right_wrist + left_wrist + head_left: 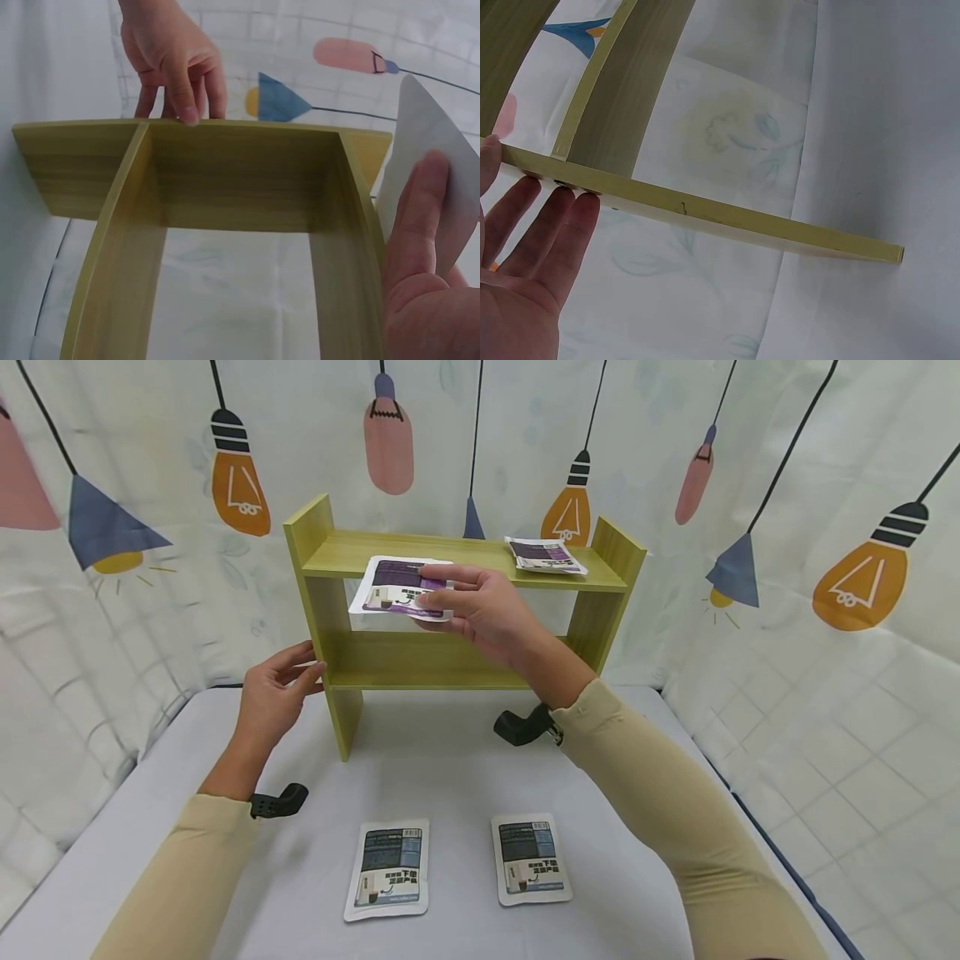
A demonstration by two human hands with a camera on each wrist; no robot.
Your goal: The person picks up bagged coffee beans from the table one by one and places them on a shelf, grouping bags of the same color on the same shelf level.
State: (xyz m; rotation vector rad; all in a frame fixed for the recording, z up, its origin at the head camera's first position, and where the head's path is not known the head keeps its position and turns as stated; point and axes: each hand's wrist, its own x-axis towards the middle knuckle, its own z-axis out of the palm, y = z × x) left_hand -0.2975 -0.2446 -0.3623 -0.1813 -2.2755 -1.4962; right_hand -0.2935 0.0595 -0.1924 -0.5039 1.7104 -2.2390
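A flat white-edged pouch (397, 587) with a purple and black print is pinched between the thumb and fingers of my right hand (483, 610). It is held at the left part of the top board of a yellow-green wooden shelf (450, 662); whether it touches the board I cannot tell. In the right wrist view its plain pale back (431, 142) shows. My left hand (277, 693) grips the shelf's left side panel, thumb at the front edge and fingertips on the outer face. Another purple-printed pouch (546, 557), perhaps stacked, lies on the top board at the right.
Two pouches with dark and blue print lie on the white tabletop (457, 927) before the shelf: a left pouch (388, 870) and a right pouch (531, 860). Behind stands a white curtain (300, 435) with a lamp pattern. Each wrist wears a black strap device (279, 802).
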